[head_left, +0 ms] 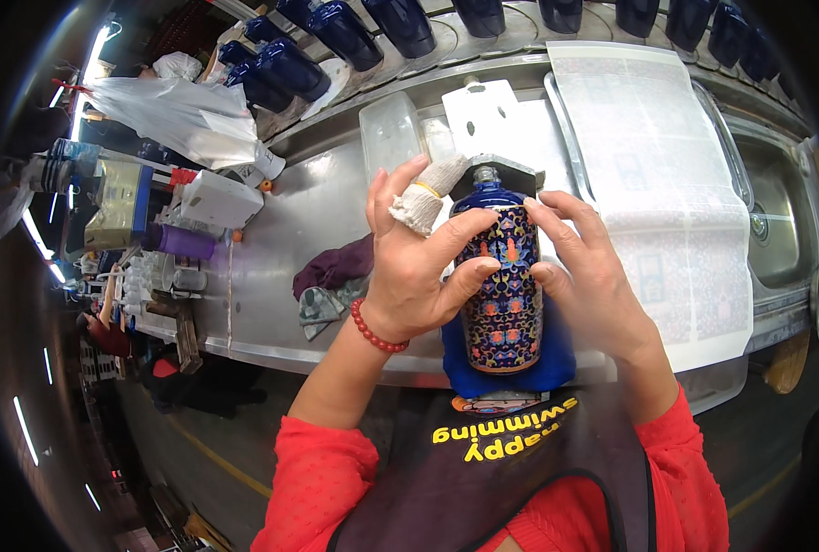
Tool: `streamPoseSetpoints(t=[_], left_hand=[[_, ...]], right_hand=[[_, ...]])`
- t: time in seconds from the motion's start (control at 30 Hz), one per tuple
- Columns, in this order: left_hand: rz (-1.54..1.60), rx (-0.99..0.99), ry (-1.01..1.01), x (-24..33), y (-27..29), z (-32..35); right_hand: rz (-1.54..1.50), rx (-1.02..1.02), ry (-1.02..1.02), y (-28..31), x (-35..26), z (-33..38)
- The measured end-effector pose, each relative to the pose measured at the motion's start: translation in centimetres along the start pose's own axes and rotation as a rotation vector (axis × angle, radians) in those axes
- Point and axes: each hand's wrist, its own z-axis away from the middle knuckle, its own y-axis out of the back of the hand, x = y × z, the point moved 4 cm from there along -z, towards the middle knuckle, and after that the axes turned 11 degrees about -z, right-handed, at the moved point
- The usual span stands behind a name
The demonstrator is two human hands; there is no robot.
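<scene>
A dark blue bottle point(501, 293) with a colourful flower pattern around its body lies in front of me. Its neck points away, at a dark metal bracket point(510, 169). My left hand point(418, 267) grips its left side, thumb and index finger pressed on the pattern. One finger of that hand wears a whitish knit finger cover point(428, 195) held by a yellow band. From the other side my right hand point(593, 271) grips the bottle, index fingertip near its shoulder and thumb at its edge. Under the bottle's base is a blue cloth point(561, 354).
Large patterned sheets point(658, 212) cover a tray at the right, beside a metal sink point(777, 216). Several blue bottles point(400, 26) line the curved conveyor behind. A clear plastic tub point(389, 129), a white plate point(479, 115) and a dark purple cloth point(331, 269) are on the steel table point(276, 285).
</scene>
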Motion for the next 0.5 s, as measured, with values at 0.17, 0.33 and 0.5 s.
streamPoseSetpoints(t=[0.17, 0.33, 0.5], left_hand=[[-0.223, 0.019, -0.111, 0.42, 0.29, -0.48], [-0.327, 0.02, -0.136, 0.25, 0.42, -0.58], [-0.286, 0.041, -0.136, 0.3, 0.24, -0.66]], right_hand=[[0.022, 0.014, 0.013, 0.13, 0.03, 0.19], [0.02, 0.01, -0.003, 0.25, 0.16, 0.38], [0.022, 0.01, 0.004, 0.21, 0.25, 0.42]])
